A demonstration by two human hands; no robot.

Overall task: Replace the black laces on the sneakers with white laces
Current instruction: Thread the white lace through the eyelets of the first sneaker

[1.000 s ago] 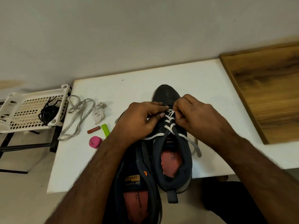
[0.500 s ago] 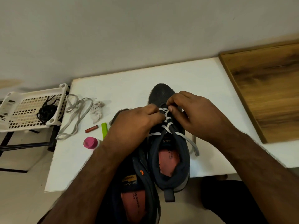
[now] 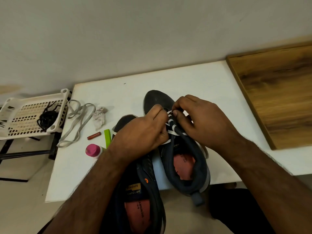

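Two dark sneakers lie on the white table (image 3: 194, 81), toes away from me. The right sneaker (image 3: 184, 166) has a white lace (image 3: 171, 132) crossed through its eyelets. My left hand (image 3: 141, 134) pinches the lace at the left eyelets. My right hand (image 3: 200, 120) pinches the lace near the top of the lacing, its fingers curled over the tongue. The left sneaker (image 3: 140, 196) sits nearer me, its eyelet area hidden under my left forearm. A second white lace (image 3: 76, 122) lies loose at the table's left. A bundle of black laces (image 3: 46, 119) rests in the white basket (image 3: 15, 132).
Left of the sneakers lie a crumpled tissue (image 3: 99, 116), a small red-brown cylinder (image 3: 94, 135), a green strip (image 3: 107, 137) and a pink-capped bottle (image 3: 92, 150). A wooden board (image 3: 278, 92) adjoins the table's right edge. The basket stands on a dark frame beside the table.
Both hands have shifted slightly toward the toe along the lacing, and my left hand has closed in on the lace. The view has drifted a little.
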